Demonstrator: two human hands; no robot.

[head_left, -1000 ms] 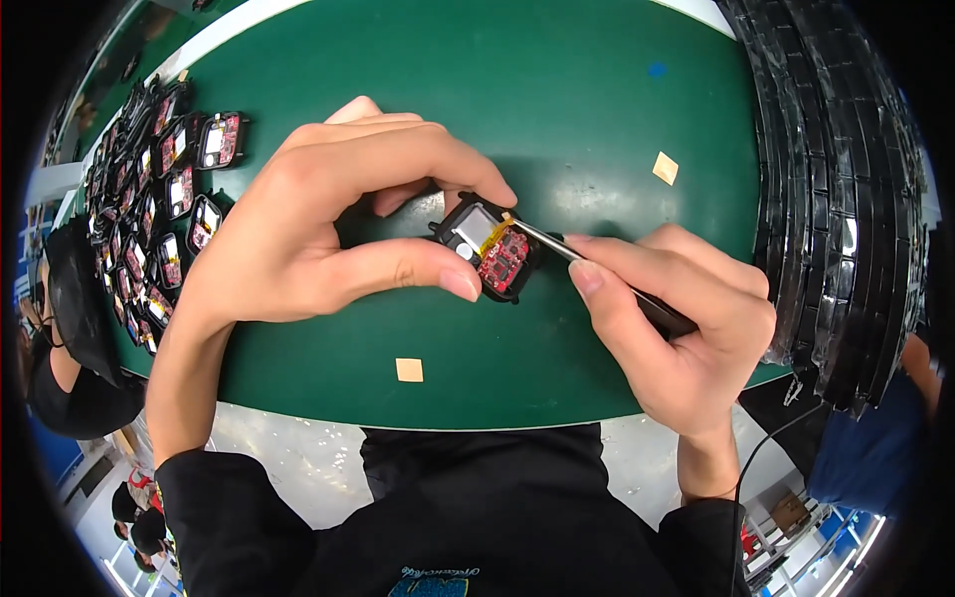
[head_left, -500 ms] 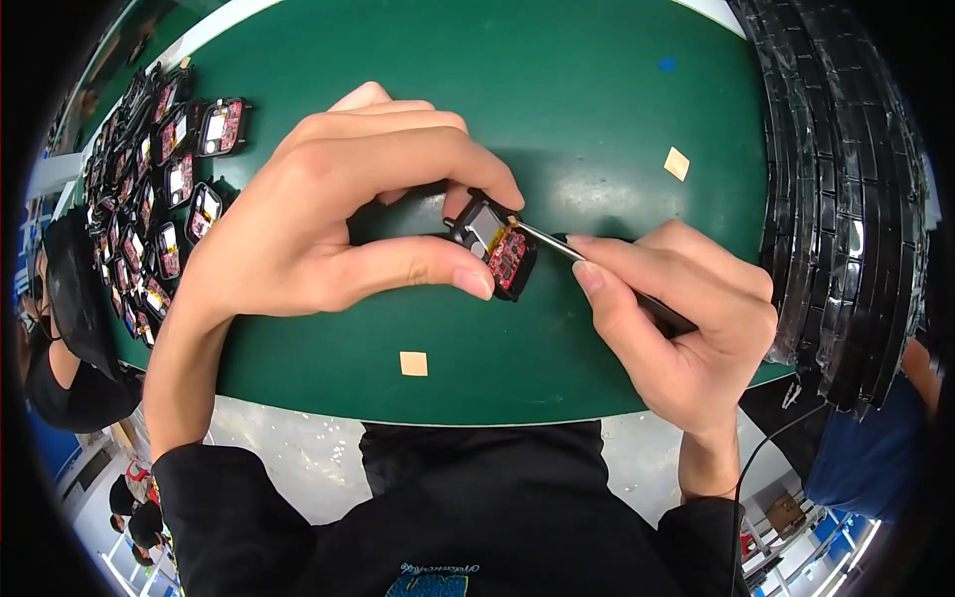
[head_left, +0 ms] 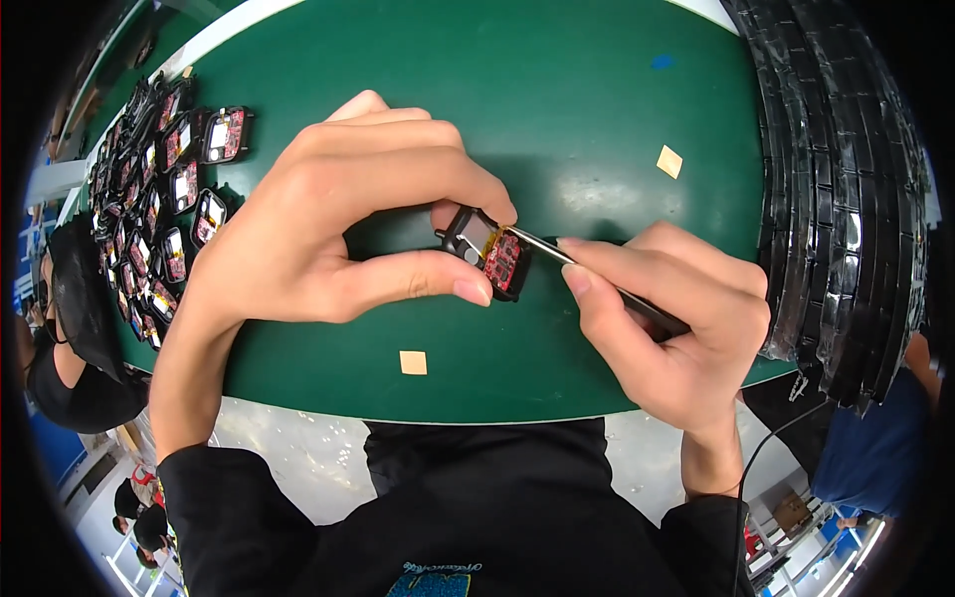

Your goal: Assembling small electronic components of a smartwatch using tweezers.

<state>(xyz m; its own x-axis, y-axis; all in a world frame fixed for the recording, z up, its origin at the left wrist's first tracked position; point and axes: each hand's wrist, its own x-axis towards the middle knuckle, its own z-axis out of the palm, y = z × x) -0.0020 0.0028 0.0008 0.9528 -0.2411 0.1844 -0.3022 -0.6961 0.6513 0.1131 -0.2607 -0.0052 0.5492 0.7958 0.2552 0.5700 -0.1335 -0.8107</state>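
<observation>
My left hand [head_left: 348,219] grips a small black device casing [head_left: 509,283] between thumb and fingers, just above the green table. Inside the casing show a red circuit board [head_left: 502,261], a silvery block and a bit of yellow tape. In my right hand [head_left: 686,318] is a slim metal tool with a dark handle [head_left: 637,304], likely tweezers, held like a pen. Its tip meets the upper edge of the casing near the yellow tape, close to my left index fingertip. Whether the tip pinches anything is too small to tell.
Many similar open casings [head_left: 227,134] with red boards crowd the table's left side. Stacked black plastic trays [head_left: 836,199] line the right side. Beige square stickers [head_left: 413,362] and a blue spot [head_left: 663,62] lie on the green tabletop [head_left: 557,90]. Other people sit at both sides.
The casing has tilted slightly in my left hand and shifted a little left. My right hand and the tool have moved slightly left, the tip staying at the casing's upper edge.
</observation>
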